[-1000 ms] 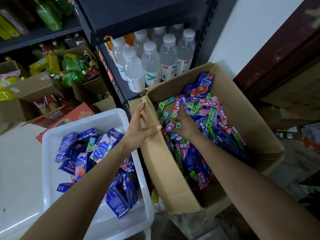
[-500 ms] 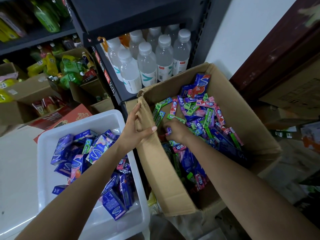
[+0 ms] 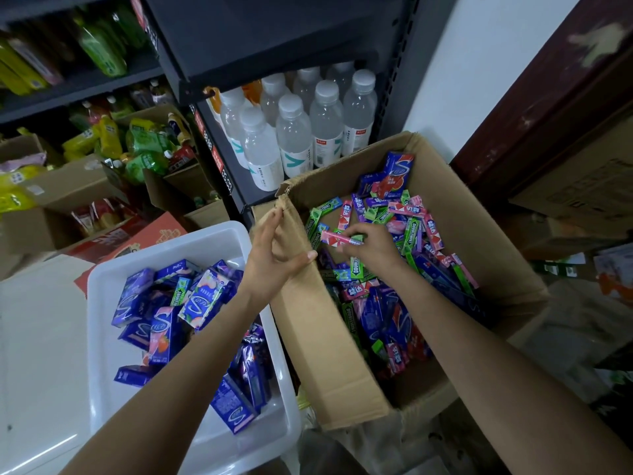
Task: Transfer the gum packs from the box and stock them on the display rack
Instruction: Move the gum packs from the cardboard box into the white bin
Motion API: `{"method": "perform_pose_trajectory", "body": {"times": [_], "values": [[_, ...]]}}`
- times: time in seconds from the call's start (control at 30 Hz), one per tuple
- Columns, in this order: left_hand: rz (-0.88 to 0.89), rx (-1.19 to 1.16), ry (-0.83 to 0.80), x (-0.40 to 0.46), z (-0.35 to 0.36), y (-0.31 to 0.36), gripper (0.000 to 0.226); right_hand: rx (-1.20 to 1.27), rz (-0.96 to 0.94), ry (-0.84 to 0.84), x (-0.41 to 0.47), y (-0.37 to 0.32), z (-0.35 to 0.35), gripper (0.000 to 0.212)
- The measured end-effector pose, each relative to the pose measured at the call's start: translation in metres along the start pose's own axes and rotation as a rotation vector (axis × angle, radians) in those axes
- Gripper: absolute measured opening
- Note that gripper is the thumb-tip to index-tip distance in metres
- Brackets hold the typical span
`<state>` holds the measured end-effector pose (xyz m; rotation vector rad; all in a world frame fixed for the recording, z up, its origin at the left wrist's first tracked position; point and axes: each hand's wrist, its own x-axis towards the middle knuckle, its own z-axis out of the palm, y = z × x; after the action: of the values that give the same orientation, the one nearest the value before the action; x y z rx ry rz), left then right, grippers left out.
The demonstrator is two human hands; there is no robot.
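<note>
A cardboard box (image 3: pixel 486 234) on the right holds a heap of gum packs (image 3: pixel 404 303) in blue, green, pink and purple. My right hand (image 3: pixel 370 246) is inside the box and pinches a pink and red gum stick pack (image 3: pixel 337 238) lifted above the heap. My left hand (image 3: pixel 277 255) grips the box's left wall, thumb over the inner side and fingers up along the flap. Left of the box, a white plastic bin (image 3: pixel 102 337) holds several blue gum boxes (image 3: pixel 164 323).
A dark metal shelf unit (image 3: pixel 274 32) stands behind the box with several clear water bottles (image 3: pixel 294 138) on its low shelf. More shelves with green and yellow drinks and open cartons (image 3: pixel 68 190) fill the left. Stacked brown cartons (image 3: pixel 582 186) sit at the right.
My right hand has come up out of the heap with a pink and red stick pack pinched in its fingers. My left hand stays on the box wall.
</note>
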<state>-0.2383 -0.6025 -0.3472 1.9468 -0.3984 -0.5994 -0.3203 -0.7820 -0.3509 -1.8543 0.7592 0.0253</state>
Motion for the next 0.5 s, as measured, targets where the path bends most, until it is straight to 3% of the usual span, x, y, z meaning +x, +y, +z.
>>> {"method": "perform_pose_trajectory", "body": {"times": [0.07,0.2,0.33,0.5], "values": [[0.025,0.02,0.06,-0.002,0.0,0.006,0.075,0.087,-0.032,0.071,-0.007,-0.015,-0.004,0.022],[0.086,-0.027,0.146,-0.009,-0.006,0.035,0.017,0.293,-0.069,0.108,-0.024,-0.054,-0.009,0.023],[0.075,-0.291,0.1,-0.021,-0.027,0.063,0.016,0.19,-0.25,-0.003,-0.048,-0.091,0.011,0.02],[0.091,-0.224,0.24,-0.051,-0.085,0.042,0.008,0.093,-0.294,-0.092,-0.067,-0.109,0.075,0.022]]}}
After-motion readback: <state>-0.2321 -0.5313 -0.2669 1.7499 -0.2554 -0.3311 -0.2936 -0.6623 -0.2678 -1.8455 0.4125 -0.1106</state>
